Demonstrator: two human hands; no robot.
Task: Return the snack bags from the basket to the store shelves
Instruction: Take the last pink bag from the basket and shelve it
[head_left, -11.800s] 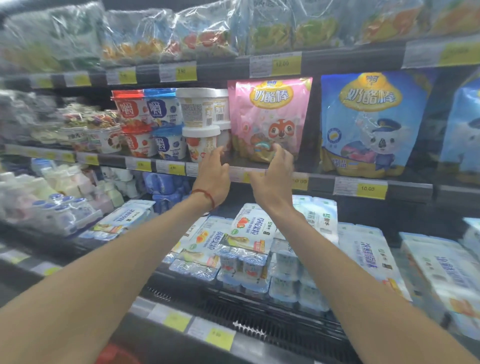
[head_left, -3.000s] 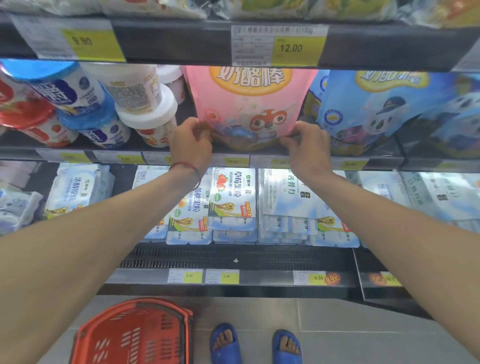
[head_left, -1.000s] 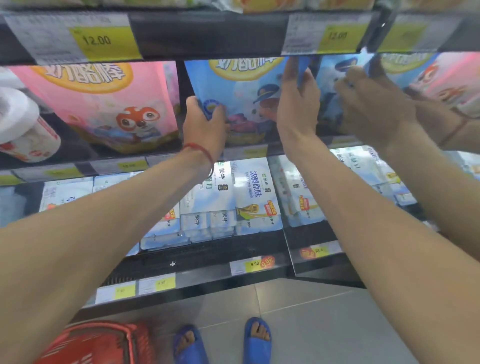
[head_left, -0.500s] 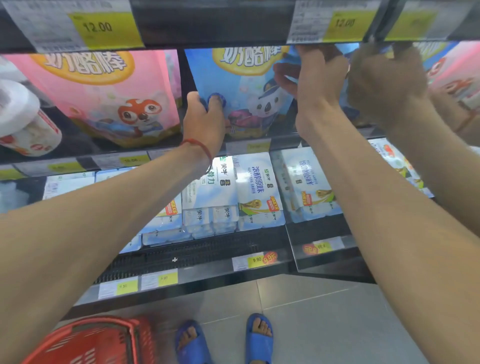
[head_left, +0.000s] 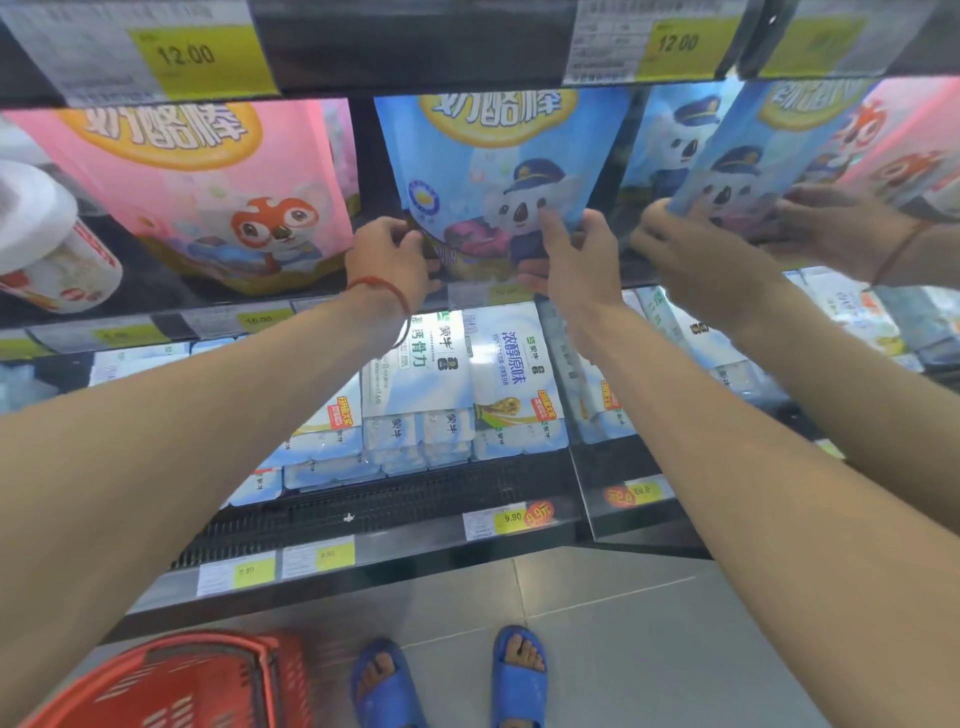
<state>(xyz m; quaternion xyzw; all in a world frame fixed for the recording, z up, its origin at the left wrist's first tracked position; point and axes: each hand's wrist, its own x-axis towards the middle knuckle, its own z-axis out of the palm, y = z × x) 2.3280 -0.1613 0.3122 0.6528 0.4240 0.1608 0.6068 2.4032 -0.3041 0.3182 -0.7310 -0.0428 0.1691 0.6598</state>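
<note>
So this is the shelving step. The blue snack bag (head_left: 493, 171), the one with the koala cop, stands upright on the middle shelf (head_left: 208, 325) and both hands are down at its bottom corners.

The left hand (head_left: 387, 260) has its fingers curled in at the bag's lower left corner, and it looks like it's pinching the bottom edge. The right hand (head_left: 576, 260) is at the lower right corner with straighter fingers. One finger lies up the front of the bag and the rest seem to go round the side edge, so I'd call that a light grip rather than a flat push.

Just left of the blue bag a pink snack bag (head_left: 208, 182) of the same brand stands with a dark gap between the two. Right of the blue bag a shiny side panel (head_left: 831, 156) seems to mirror the whole thing, hands included. Well below the blue bag, on the floor, the red basket (head_left: 171, 680) pokes into the corner. Only part of it shows, so I can't tell if anything's left in it.

My read is that the bag is basically placed and this is the squaring-up bit. The next move is to nudge it back so the base sits flat and the front faces out. After that both hands need to come off gently, because a pouch like that looks floppy and could tip forward. Then it's down to the basket to check for more.
</note>
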